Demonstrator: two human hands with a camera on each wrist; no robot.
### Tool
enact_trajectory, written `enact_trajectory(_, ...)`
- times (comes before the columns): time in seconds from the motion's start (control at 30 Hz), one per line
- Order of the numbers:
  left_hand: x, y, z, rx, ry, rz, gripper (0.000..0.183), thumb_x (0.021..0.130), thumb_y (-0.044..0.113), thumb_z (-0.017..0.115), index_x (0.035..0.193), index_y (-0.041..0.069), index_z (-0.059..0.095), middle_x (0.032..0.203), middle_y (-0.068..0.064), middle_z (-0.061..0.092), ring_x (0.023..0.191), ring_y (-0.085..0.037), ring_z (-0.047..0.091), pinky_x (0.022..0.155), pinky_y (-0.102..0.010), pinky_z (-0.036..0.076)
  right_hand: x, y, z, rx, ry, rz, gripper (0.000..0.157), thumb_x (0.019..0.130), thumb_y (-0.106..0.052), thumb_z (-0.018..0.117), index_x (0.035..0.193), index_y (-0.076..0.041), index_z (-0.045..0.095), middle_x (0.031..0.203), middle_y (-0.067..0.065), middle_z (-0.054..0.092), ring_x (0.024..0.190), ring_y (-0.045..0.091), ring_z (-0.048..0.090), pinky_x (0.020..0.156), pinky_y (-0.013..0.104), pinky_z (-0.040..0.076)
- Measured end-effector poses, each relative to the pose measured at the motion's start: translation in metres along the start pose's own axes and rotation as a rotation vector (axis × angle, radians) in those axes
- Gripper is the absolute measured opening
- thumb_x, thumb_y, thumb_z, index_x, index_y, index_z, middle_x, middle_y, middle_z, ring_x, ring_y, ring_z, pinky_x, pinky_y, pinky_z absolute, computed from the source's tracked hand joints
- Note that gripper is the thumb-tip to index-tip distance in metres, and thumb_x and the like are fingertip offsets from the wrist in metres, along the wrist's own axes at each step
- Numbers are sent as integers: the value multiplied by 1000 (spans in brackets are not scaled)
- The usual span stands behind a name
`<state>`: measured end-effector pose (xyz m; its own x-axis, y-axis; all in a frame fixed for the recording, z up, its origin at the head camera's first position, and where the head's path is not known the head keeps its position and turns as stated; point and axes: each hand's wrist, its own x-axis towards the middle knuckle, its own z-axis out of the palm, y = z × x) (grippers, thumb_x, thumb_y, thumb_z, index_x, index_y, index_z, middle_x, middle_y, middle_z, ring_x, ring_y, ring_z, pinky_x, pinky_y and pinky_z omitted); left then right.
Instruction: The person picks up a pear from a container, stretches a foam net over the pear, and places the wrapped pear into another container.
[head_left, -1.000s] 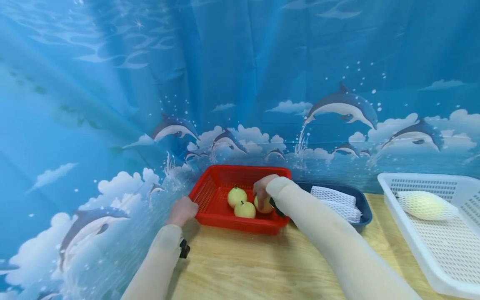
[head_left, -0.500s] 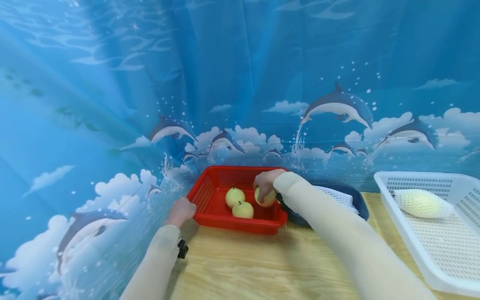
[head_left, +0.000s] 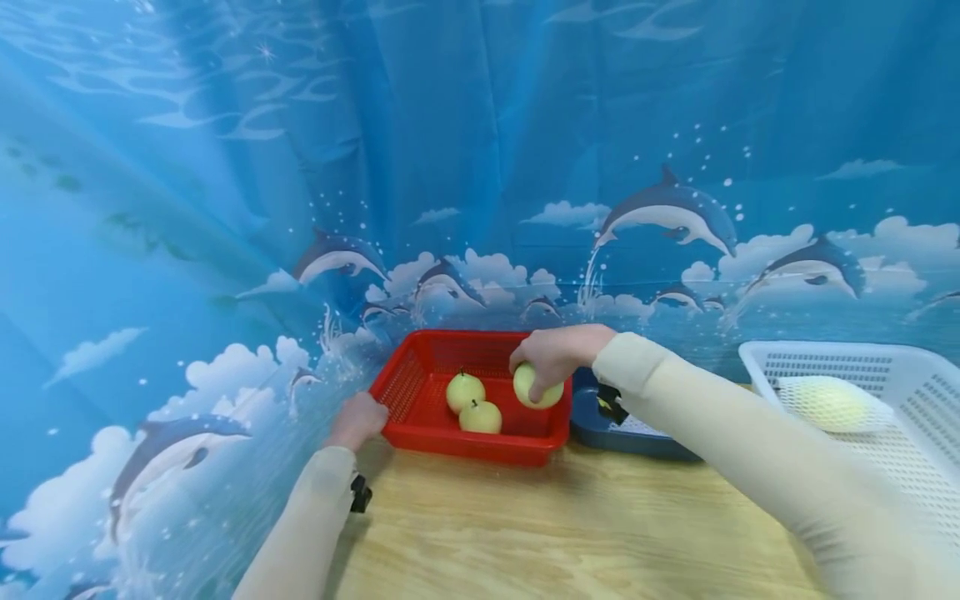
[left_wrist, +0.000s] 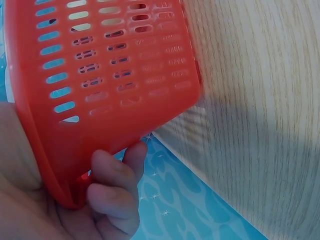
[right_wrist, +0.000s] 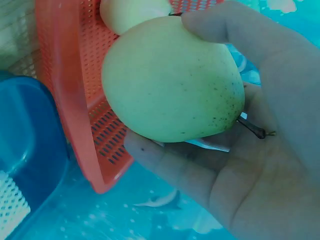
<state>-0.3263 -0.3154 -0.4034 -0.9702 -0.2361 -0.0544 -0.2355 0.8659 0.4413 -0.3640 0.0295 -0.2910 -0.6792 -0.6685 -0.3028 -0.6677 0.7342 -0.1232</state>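
My right hand point(head_left: 558, 354) grips a round yellow-green pear point(head_left: 538, 388) above the right end of a red plastic basket point(head_left: 457, 447). In the right wrist view, thumb and fingers wrap round the pear point(right_wrist: 172, 82), and its dark stem points toward the palm. Inside the basket sit two more pears, one at the back point(head_left: 465, 392) and one in front point(head_left: 481, 417). At the basket's left end my left hand point(head_left: 358, 419) holds the rim; the left wrist view shows its fingers curled under the edge of the slotted red wall point(left_wrist: 115, 75).
A dark blue tray point(head_left: 622, 442) with white foam netting stands right of the red basket, partly hidden by my right forearm. Farther right is a white basket point(head_left: 817, 354) holding a pear in a foam net sleeve point(head_left: 836, 405). A dolphin-printed curtain point(head_left: 480, 167) rises behind the wooden table point(head_left: 525, 533).
My right hand has lifted the pear from beside the other two, up and slightly right toward the basket's right rim. My left hand still holds the left rim.
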Motion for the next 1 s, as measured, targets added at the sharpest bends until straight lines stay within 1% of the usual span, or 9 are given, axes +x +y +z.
enact_trajectory(0.13, 1, 2, 1, -13, -25, -13, 28, 93, 13, 46, 67, 9, 56, 56, -3, 52, 47, -15, 48, 43, -27, 39, -30, -1, 0, 15, 3, -36, 44, 84, -33, 75, 126, -25, 63, 109, -6, 60, 99, 18, 55, 75, 37, 53)
enact_trajectory(0.27, 1, 2, 2, -25, -37, -4, 30, 94, 14, 46, 67, 9, 57, 53, -2, 51, 44, -14, 48, 42, -27, 38, -60, 1, 6, 54, -6, -69, 38, 83, -29, 76, 119, -26, 64, 104, -8, 60, 97, 17, 56, 74, 36, 52)
enact_trajectory(0.43, 1, -1, 0, -46, -56, 6, 34, 95, 15, 45, 63, 10, 56, 51, -1, 48, 43, -15, 46, 42, -27, 37, -92, 3, 22, 83, -52, -45, 30, 83, -27, 78, 109, -32, 65, 95, -13, 61, 89, 14, 58, 72, 35, 51)
enact_trajectory(0.5, 1, -2, -1, -32, -60, 4, 35, 95, 15, 45, 62, 11, 55, 50, 0, 47, 43, -14, 45, 42, -27, 36, -101, 3, 31, 82, -73, -30, 30, 82, -25, 78, 107, -32, 65, 91, -14, 61, 84, 13, 58, 70, 34, 51)
enact_trajectory(0.6, 0, -5, -2, -4, -70, 2, 36, 95, 16, 44, 60, 13, 53, 50, 0, 46, 43, -13, 42, 41, -27, 34, -114, 3, 47, 67, -98, -17, 31, 80, -23, 79, 105, -33, 66, 86, -15, 60, 76, 10, 57, 66, 31, 48)
enact_trajectory(0.7, 0, -6, -4, 11, -81, 7, 36, 94, 16, 44, 60, 14, 54, 50, 0, 47, 43, -13, 42, 41, -27, 33, -125, 4, 63, 64, -104, -15, 36, 76, -19, 79, 107, -32, 67, 83, -14, 59, 70, 9, 54, 62, 29, 46)
enact_trajectory(0.8, 0, -5, -4, 11, -88, 7, 36, 95, 17, 44, 60, 14, 54, 50, 0, 48, 44, -13, 42, 41, -27, 33, -133, 5, 80, 84, -111, -6, 38, 74, -18, 81, 107, -32, 67, 82, -15, 58, 70, 7, 53, 62, 27, 45)
enact_trajectory(0.9, 0, -3, -5, 20, -88, -3, 36, 95, 18, 45, 61, 13, 55, 50, 0, 48, 44, -13, 42, 42, -27, 34, -138, 6, 96, 83, -100, 2, 42, 70, -16, 82, 108, -29, 67, 81, -14, 56, 69, 7, 52, 61, 26, 45)
enact_trajectory(1.0, 0, -2, -4, 24, -92, -18, 35, 95, 18, 45, 63, 12, 57, 52, -1, 49, 44, -13, 43, 43, -27, 35, -141, 7, 110, 90, -90, 32, 44, 68, -14, 82, 105, -28, 64, 80, -12, 55, 68, 7, 50, 60, 26, 44)
